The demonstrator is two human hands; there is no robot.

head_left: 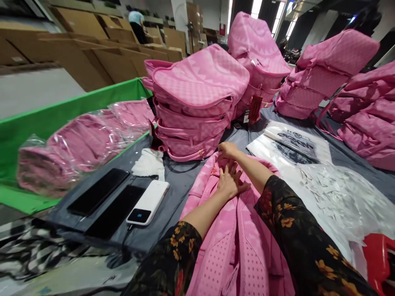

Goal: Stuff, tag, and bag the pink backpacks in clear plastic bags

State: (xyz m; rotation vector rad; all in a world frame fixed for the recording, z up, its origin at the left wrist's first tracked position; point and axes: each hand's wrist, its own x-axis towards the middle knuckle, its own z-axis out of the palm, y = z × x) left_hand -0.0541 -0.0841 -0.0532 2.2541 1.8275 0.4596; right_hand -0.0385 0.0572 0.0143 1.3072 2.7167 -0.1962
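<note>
A pink backpack [212,213] lies in front of me with its perforated shoulder straps facing up. My left hand [230,183] rests on its upper back panel, fingers spread over the fabric. Farther forward, my right hand [227,151] is closed at the bag's top end, its fingertips bunched against the edge. Whether a zipper or a loop is in those fingers is hidden. Just beyond stands a stack of pink backpacks [197,90], close to my right hand.
Left are a white power bank [148,203], two dark phones [98,191], a white cloth [149,162] and a green bin [77,96] with plastic-wrapped bags [86,139]. Right lie printed plastic bags [296,142], a clear bag of small packets [342,193] and a red object [378,259].
</note>
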